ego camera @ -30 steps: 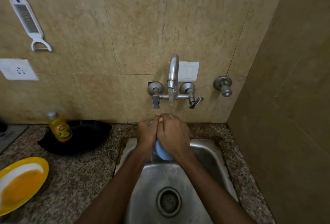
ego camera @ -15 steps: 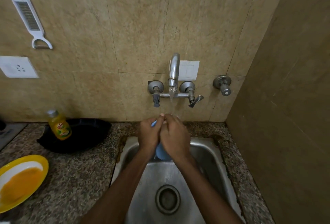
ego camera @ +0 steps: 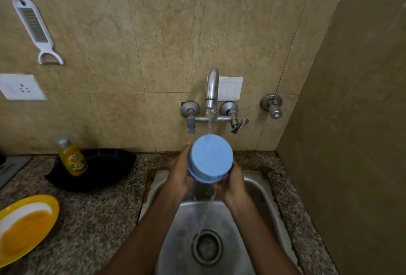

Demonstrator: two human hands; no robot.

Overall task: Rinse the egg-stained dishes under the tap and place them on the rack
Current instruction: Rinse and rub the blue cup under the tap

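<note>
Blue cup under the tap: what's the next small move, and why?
Probably tip the blue cup so its mouth turns up into the stream. Both the left hand and right hand hold it with its base toward the camera, and the water strikes only the base's far edge, running off into the sink. Its inside cannot be seen.

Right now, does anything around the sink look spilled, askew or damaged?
Nothing is spilled. The left hand and right hand hold the blue cup base-up under the tap. One oddity: brown staining on the counter along the left edge of the sink. The yellow plate carries egg, unrinsed.
</note>
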